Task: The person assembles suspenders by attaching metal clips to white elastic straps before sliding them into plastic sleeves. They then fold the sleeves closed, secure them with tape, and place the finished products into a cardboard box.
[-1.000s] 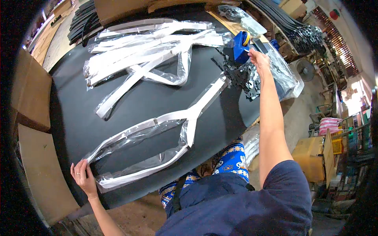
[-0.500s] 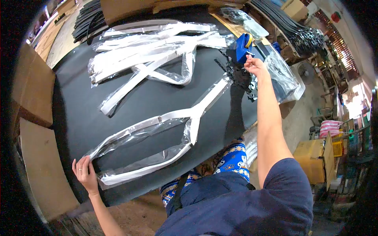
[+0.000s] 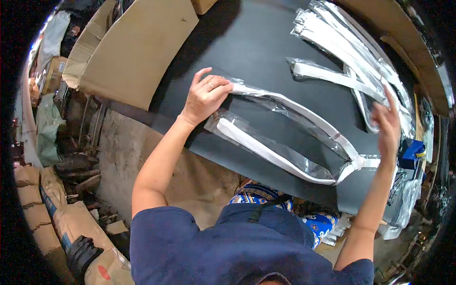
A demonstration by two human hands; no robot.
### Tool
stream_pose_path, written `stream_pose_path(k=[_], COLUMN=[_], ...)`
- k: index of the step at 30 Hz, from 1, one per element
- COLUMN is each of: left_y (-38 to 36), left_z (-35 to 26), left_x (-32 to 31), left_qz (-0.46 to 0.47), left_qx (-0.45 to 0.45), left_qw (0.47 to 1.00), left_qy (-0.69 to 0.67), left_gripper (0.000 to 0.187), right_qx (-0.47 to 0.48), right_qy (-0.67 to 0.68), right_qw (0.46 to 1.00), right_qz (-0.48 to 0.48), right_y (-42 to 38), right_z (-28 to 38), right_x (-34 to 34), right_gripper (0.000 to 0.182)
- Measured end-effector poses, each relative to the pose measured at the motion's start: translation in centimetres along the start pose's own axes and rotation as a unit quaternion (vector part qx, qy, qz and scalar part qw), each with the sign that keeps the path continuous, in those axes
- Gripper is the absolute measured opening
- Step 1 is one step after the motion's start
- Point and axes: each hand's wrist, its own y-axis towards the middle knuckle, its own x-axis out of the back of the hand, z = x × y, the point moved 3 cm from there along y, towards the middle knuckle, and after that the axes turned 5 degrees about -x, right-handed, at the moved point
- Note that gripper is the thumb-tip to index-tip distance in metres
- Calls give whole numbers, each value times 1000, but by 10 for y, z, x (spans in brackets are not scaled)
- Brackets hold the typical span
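A white Y-shaped strap (image 3: 285, 102) in clear plastic sleeving lies on the black table top (image 3: 266, 38), its two long arms spread toward the left. My left hand (image 3: 206, 97) pinches the end of the upper arm between thumb and fingers. The lower arm's end lies loose just below that hand. Raised over the right side of the table, my right hand (image 3: 387, 121) is smeared by motion; one finger points up, and what it holds, if anything, cannot be made out. Just right of it stands a blue tape dispenser (image 3: 412, 154).
Several more plastic-wrapped white straps (image 3: 332, 45) are piled at the upper right. A cardboard sheet (image 3: 137, 47) stands along the table's left edge. Crumpled clear plastic (image 3: 406, 202) hangs at the right edge. On the floor at lower left lie wrapped bundles (image 3: 80, 228) and a black glove (image 3: 83, 254).
My right hand has left the tape dispenser and moved toward the left. The view has turned left, bringing my left hand nearer the middle. That hand keeps its hold on the strap end.
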Motion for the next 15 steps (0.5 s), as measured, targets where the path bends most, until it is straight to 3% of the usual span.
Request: stream_pose_path(k=[2, 6, 10, 15], left_y=[1, -2, -2, -3], left_z=[-1, -1, -2, -2], left_x=[1, 1, 2, 0], left_qz=[-5, -9, -17, -19], left_qx=[1, -1, 0, 6], left_qw=[1000, 1000, 1000, 1000], left_qy=[2, 9, 13, 13], left_gripper=[18, 18, 19, 20], right_qx=[-25, -110, -146, -211], right_qy=[55, 45, 19, 15], right_qw=[983, 913, 873, 828], right_qz=[172, 391, 465, 519], right_y=[11, 27, 40, 54], right_z=[23, 37, 30, 23], right_x=[-81, -200, -268, -294], right_gripper=[65, 64, 63, 65])
